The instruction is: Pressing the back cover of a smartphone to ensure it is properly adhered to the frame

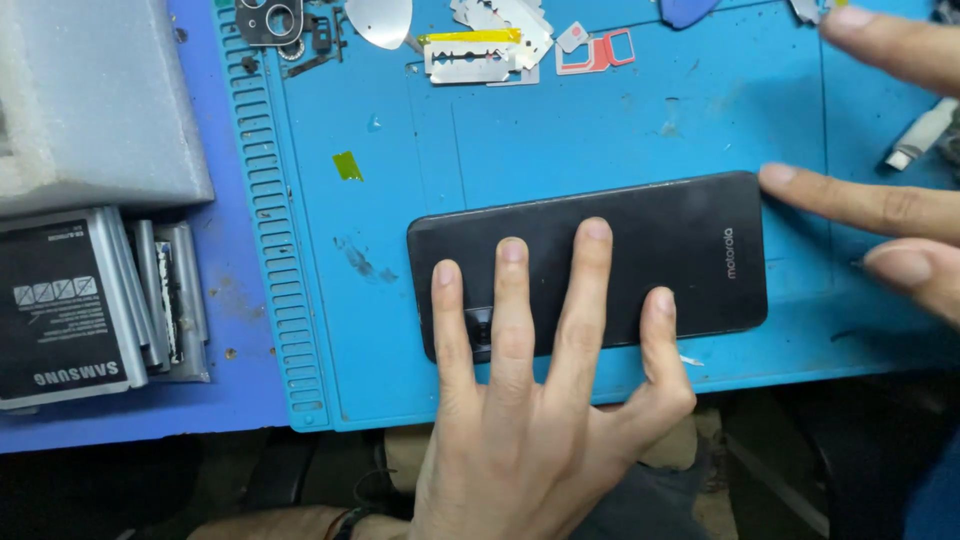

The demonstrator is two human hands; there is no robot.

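Note:
A black phone [680, 240] lies back up and lengthwise on a blue work mat [560, 140], close to the mat's front edge. My left hand [540, 420] reaches in from below. Its spread fingers press on the phone's left half, and the thumb rests at the phone's near edge. My right hand [890, 210] comes in from the right with its fingers apart. One fingertip touches the phone's upper right corner, another finger hovers just off its right end, and a third is raised over the mat's far right.
Razor blades [480, 55], a red card tray [600, 55], a metal pick [378, 20] and a camera module [268, 20] lie along the mat's far edge. A stack of phone batteries [70, 310] and a grey block [90, 100] sit at the left. A white cable plug [920, 135] lies at the right.

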